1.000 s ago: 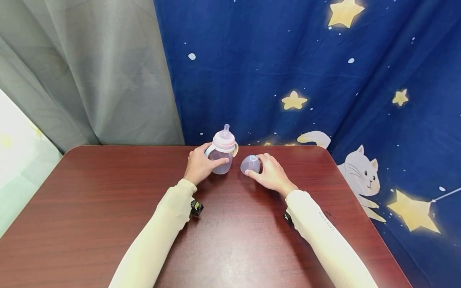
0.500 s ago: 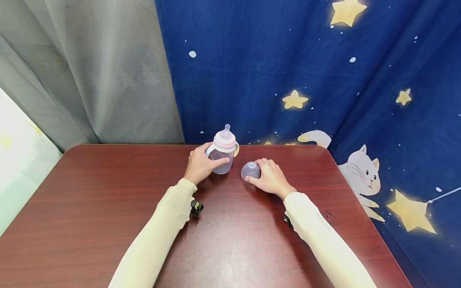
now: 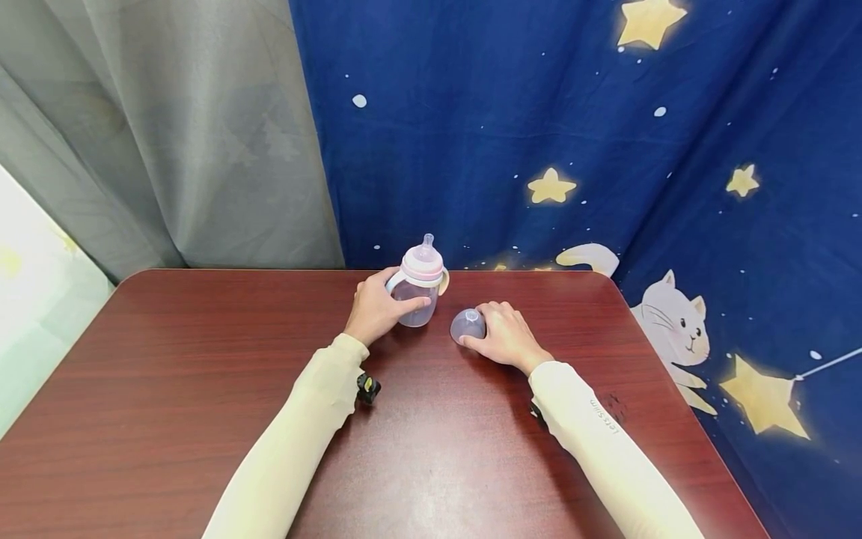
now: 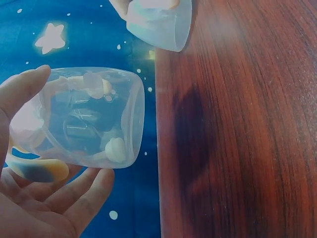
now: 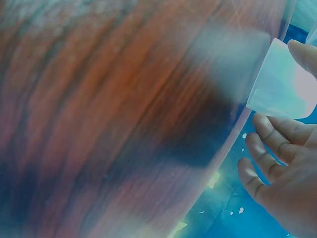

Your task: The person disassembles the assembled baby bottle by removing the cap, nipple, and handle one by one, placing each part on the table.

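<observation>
My left hand (image 3: pixel 377 307) grips a clear baby bottle (image 3: pixel 422 271) around its body, thumb across the front. The bottle stands upright with a pink-and-white collar, a clear teat on top and a handle on each side. In the left wrist view its see-through body (image 4: pixel 94 116) shows nothing but pale parts inside or behind it. To the right, my right hand (image 3: pixel 505 335) holds a clear domed bottle cap (image 3: pixel 467 325), rounded end up, between thumb and fingers. The right wrist view shows the cap (image 5: pixel 280 82) with its rim close over the table.
Both hands work over a reddish-brown wooden table (image 3: pixel 431 449), near its far edge. Behind it hang a grey curtain (image 3: pixel 229 135) and a blue curtain (image 3: pixel 471 135) with stars and a cat. A black wrist strap piece (image 3: pixel 367 388) shows at the left sleeve.
My right hand has brought the cap down and slightly toward me. The bottle in my left hand has shifted very slightly to the right.
</observation>
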Demonstrator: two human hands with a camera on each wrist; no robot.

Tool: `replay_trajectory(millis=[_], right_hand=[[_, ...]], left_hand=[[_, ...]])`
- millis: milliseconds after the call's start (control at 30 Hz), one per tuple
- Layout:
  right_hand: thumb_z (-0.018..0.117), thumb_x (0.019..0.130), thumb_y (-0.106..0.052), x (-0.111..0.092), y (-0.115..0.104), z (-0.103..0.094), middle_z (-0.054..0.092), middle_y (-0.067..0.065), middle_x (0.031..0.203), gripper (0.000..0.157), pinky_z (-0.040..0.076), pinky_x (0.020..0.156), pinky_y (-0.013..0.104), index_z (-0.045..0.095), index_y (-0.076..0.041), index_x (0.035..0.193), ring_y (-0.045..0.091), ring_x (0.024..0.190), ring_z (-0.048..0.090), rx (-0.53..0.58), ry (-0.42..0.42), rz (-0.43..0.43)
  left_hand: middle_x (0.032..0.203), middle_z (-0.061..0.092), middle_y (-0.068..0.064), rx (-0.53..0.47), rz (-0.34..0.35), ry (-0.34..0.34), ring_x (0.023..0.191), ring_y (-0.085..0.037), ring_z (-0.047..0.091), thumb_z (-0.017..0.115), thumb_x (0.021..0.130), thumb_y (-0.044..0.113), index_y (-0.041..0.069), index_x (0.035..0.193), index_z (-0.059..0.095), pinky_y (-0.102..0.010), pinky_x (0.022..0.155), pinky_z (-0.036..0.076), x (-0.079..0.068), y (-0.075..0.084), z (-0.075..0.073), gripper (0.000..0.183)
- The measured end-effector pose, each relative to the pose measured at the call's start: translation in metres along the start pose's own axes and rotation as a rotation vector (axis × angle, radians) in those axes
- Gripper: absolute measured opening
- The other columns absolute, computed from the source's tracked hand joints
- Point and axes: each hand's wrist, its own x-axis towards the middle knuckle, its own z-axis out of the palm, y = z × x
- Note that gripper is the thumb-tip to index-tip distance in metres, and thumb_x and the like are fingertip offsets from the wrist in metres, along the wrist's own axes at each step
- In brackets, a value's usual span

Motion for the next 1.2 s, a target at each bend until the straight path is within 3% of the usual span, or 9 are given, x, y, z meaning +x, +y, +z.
replay_trajectory(millis=[500, 700, 800, 933, 1067, 1200], right_hand=[[0.076, 0.080, -0.050, 0.001, -0.001, 0.001, 0.066, 0.009, 0.107, 0.060, 0.045, 0.084, 0.048, 0.065, -0.004, 0.117, 0.029, 0.100, 0.054, -0.030, -0.024, 0.000], [0.069, 0.082, -0.057, 0.005, -0.006, -0.007, 0.061, 0.014, 0.123, 0.077, 0.043, 0.095, 0.051, 0.057, -0.003, 0.135, 0.031, 0.114, 0.052, -0.014, -0.058, 0.037], [0.062, 0.085, -0.049, 0.010, -0.014, -0.017, 0.059, 0.015, 0.129, 0.073, 0.039, 0.100, 0.052, 0.052, -0.003, 0.141, 0.031, 0.119, 0.050, 0.048, -0.018, 0.062], [0.054, 0.090, -0.039, 0.019, -0.029, -0.030, 0.062, 0.013, 0.122, 0.061, 0.038, 0.100, 0.051, 0.052, -0.005, 0.141, 0.030, 0.116, 0.053, 0.164, 0.100, 0.068], [0.053, 0.096, -0.050, 0.025, -0.048, -0.038, 0.066, 0.005, 0.105, 0.057, 0.046, 0.090, 0.046, 0.057, -0.009, 0.136, 0.026, 0.103, 0.062, 0.271, 0.200, 0.088], [0.054, 0.091, -0.065, 0.028, -0.065, -0.041, 0.065, -0.001, 0.092, 0.066, 0.049, 0.080, 0.044, 0.061, -0.012, 0.130, 0.019, 0.089, 0.063, 0.299, 0.225, 0.135]], left_hand=[[0.123, 0.067, -0.008, 0.000, 0.008, 0.001, 0.107, -0.027, 0.063, 0.088, 0.072, 0.043, 0.009, 0.133, 0.061, -0.047, 0.092, 0.051, -0.001, -0.001, 0.001, 0.075], [0.124, 0.067, -0.008, 0.016, -0.008, -0.003, 0.108, -0.027, 0.063, 0.088, 0.072, 0.044, 0.010, 0.134, 0.060, -0.046, 0.093, 0.051, -0.002, -0.001, 0.001, 0.076], [0.123, 0.067, -0.008, 0.039, -0.006, 0.000, 0.107, -0.027, 0.063, 0.088, 0.071, 0.044, 0.009, 0.133, 0.061, -0.046, 0.092, 0.051, -0.002, -0.001, 0.002, 0.076], [0.120, 0.069, -0.010, 0.089, 0.023, 0.012, 0.104, -0.030, 0.063, 0.088, 0.071, 0.043, 0.008, 0.131, 0.062, -0.047, 0.089, 0.050, -0.002, 0.000, 0.003, 0.074], [0.116, 0.070, -0.010, 0.149, 0.049, 0.017, 0.099, -0.030, 0.063, 0.088, 0.071, 0.045, 0.009, 0.129, 0.063, -0.048, 0.084, 0.049, -0.005, 0.001, 0.005, 0.073], [0.114, 0.071, -0.009, 0.182, 0.063, 0.028, 0.094, -0.028, 0.066, 0.087, 0.070, 0.044, 0.010, 0.128, 0.064, -0.047, 0.079, 0.051, -0.007, 0.002, 0.006, 0.071]])
